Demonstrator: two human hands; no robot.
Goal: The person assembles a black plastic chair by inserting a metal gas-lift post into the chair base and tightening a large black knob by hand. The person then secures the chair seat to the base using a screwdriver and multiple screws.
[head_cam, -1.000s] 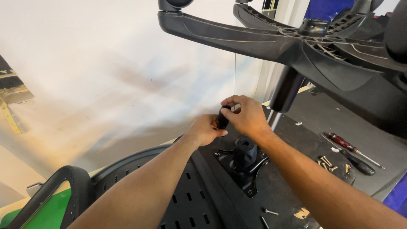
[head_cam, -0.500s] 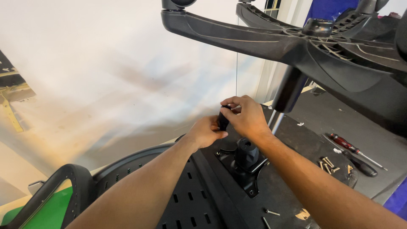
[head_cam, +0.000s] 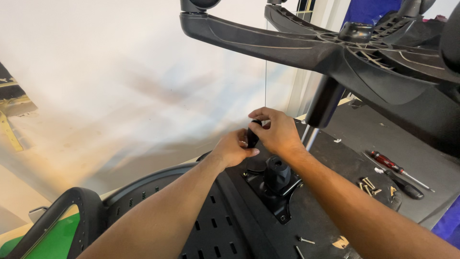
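My left hand (head_cam: 233, 148) and my right hand (head_cam: 274, 130) meet over a small black knob (head_cam: 251, 135), both gripping it. Just below them a black metal mechanism plate (head_cam: 278, 189) with a round socket is mounted on the underside of an overturned black chair seat (head_cam: 211, 225). The chair's black star base (head_cam: 311, 45) with its gas cylinder (head_cam: 323, 103) hangs above and to the right of my hands. Most of the knob is hidden by my fingers.
A red-handled screwdriver (head_cam: 390, 165), a black-handled tool (head_cam: 407, 188) and several loose screws (head_cam: 370, 184) lie on the dark surface at right. Two screws (head_cam: 303, 242) rest near the plate. A black armrest (head_cam: 72, 211) with green behind it is at lower left. A pale wall fills the background.
Both hands stay on the knob; my fingers have shifted slightly around it. The view has barely moved.
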